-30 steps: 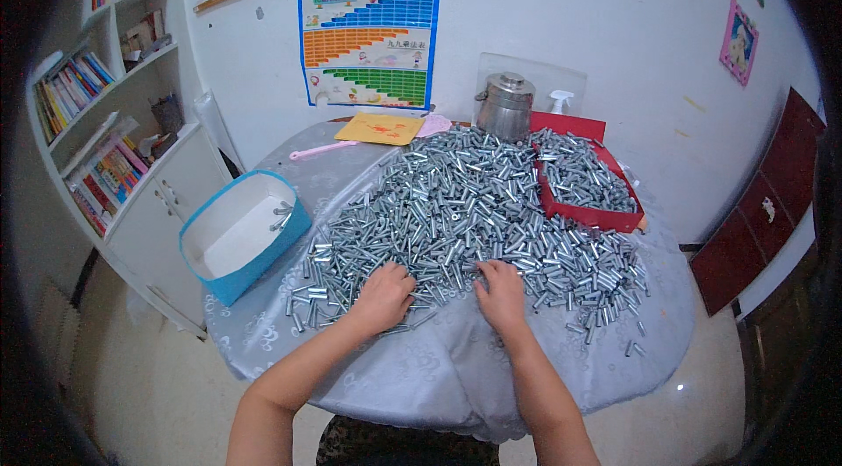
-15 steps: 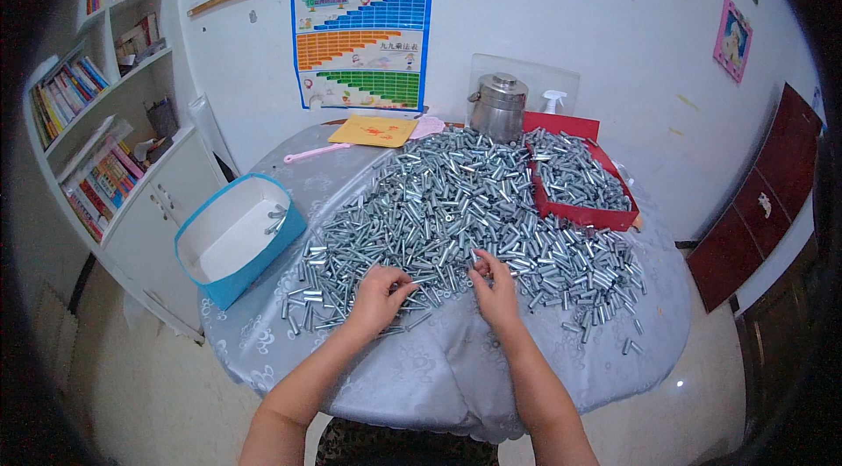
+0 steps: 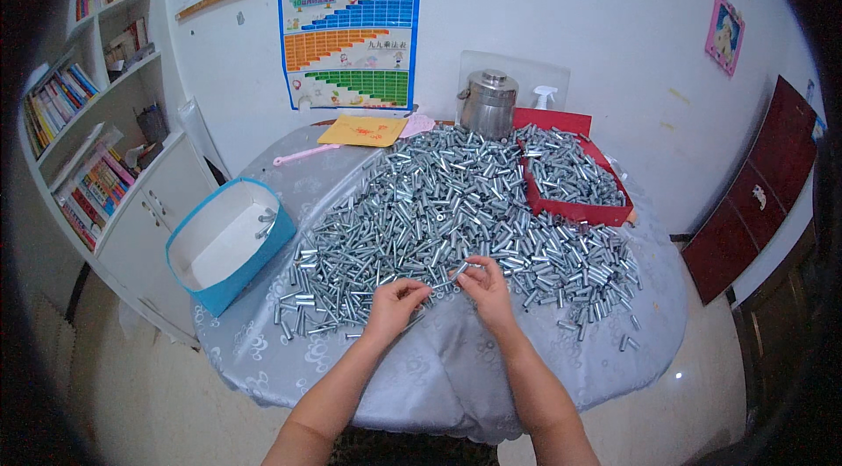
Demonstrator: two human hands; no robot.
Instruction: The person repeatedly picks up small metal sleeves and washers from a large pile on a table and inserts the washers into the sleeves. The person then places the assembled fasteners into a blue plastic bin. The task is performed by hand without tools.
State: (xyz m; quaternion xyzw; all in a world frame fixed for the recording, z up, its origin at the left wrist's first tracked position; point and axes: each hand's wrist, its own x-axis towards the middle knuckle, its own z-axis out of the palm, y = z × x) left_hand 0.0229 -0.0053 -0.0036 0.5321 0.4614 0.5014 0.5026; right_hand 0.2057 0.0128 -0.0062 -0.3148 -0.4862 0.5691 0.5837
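A wide heap of small silvery metal tubes and thin rods [image 3: 438, 212] covers the middle of the table. At its near edge my left hand [image 3: 395, 306] is closed in a pinch on what looks like a thin metal rod [image 3: 439, 285], partly lost against the heap. My right hand [image 3: 488, 295] pinches a short metal tube [image 3: 460, 271] between thumb and fingers, tilted toward the left. The two hands are close together, fingertips a small gap apart.
A blue box with a white inside [image 3: 230, 277] stands left, a few metal pieces in it. A red box [image 3: 579, 213] full of metal pieces sits at the right. Behind are a steel pot [image 3: 488, 106], a yellow envelope [image 3: 362, 130], a pink-handled item [image 3: 303, 155] and a spray bottle [image 3: 544, 98].
My hands have drawn closer together; the left moved right. A tube now shows clearly in my right fingers. The whole view has shifted slightly.
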